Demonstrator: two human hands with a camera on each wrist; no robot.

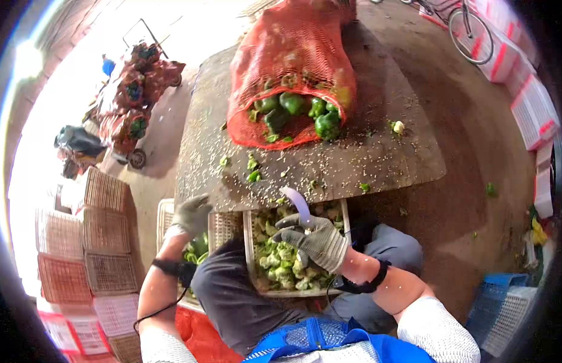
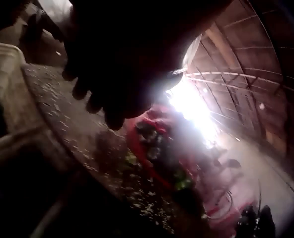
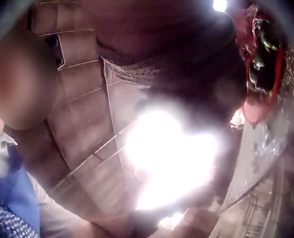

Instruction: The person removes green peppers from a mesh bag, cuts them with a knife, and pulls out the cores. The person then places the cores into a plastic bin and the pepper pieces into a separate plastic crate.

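On my feed, the right hand clamps its fingers round a knife above the near crate. The left hand, fingers loose, is at the table's near-left edge; green peppers lie farther, inside the red mesh bag.

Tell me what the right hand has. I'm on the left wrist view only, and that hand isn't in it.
Observer: Head view shows the right hand gripping a knife with a curved, pale purple blade.

Operator: What's below that hand?

Observer: A light-colored crate holding green vegetable pieces.

Operator: My left hand is just a dark shape here. Bare or gloved?

Observer: The left hand is in a grayish glove.
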